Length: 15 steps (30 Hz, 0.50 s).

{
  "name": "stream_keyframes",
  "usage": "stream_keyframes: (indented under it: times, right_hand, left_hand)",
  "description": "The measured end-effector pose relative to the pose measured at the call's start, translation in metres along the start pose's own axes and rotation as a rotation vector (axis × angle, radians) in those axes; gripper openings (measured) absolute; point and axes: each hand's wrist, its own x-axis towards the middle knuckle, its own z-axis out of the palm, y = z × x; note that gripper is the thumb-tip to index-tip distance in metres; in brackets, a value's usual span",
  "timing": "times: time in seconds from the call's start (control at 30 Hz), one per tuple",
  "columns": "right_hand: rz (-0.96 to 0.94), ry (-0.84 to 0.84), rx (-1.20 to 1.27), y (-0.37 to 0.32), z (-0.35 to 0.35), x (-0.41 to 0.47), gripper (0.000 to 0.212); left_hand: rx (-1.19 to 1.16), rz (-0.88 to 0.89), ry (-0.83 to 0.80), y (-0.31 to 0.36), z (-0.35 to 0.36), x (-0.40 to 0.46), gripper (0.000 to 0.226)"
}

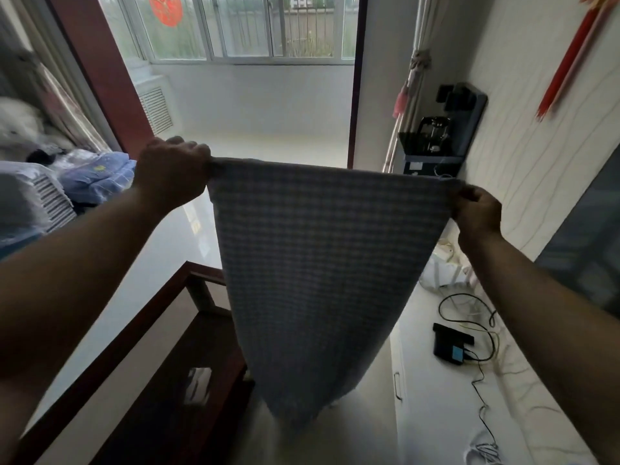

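Observation:
A pale checked cloth (pixel 322 263) hangs stretched in the air in front of me, its top edge level and its lower part narrowing toward the floor. My left hand (pixel 171 169) grips the cloth's upper left corner with curled fingers. My right hand (pixel 476 213) pinches the upper right corner. Both arms are held out, well above the floor.
A dark wooden table (pixel 174 357) stands low at the left. A white cabinet top (pixel 446 397) at the right carries a black device (pixel 449 344) and tangled cables. A water dispenser (pixel 436 135) stands against the right wall. Folded bedding (pixel 97 176) lies at the left. A doorway leads to the balcony.

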Motion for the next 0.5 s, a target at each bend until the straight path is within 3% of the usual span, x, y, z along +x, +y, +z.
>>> stream_keyframes:
  times: [0.07, 0.13, 0.2, 0.3, 0.37, 0.43, 0.5]
  right_hand:
    - [-0.038, -0.06, -0.046, -0.016, 0.008, 0.002, 0.009]
    - [-0.046, -0.105, -0.082, -0.031, 0.014, 0.004, 0.012]
    - [-0.014, -0.15, -0.069, -0.04, 0.016, 0.002, 0.016]
    - [0.063, -0.248, -0.105, -0.047, 0.017, -0.004, 0.014]
    - [0.117, -0.318, -0.136, -0.052, 0.016, -0.006, 0.01]
    - [0.18, -0.366, -0.145, -0.058, 0.015, -0.005, 0.007]
    - [0.218, -0.378, -0.148, -0.065, 0.018, -0.001, 0.007]
  left_hand:
    - [-0.148, -0.163, -0.136, -0.008, 0.008, 0.005, 0.021]
    - [-0.535, -0.336, -0.305, -0.023, 0.016, 0.003, 0.01]
    - [-0.851, -0.43, -0.425, -0.036, 0.023, -0.008, 0.017]
    - [-1.003, -0.481, -0.678, -0.045, 0.032, -0.026, 0.012]
    - [-1.112, -0.557, -0.761, -0.053, 0.038, -0.03, 0.014]
    - [-1.222, -0.601, -0.819, -0.064, 0.04, -0.025, 0.031]
    - [-1.217, -0.586, -0.866, -0.076, 0.039, -0.015, 0.028]
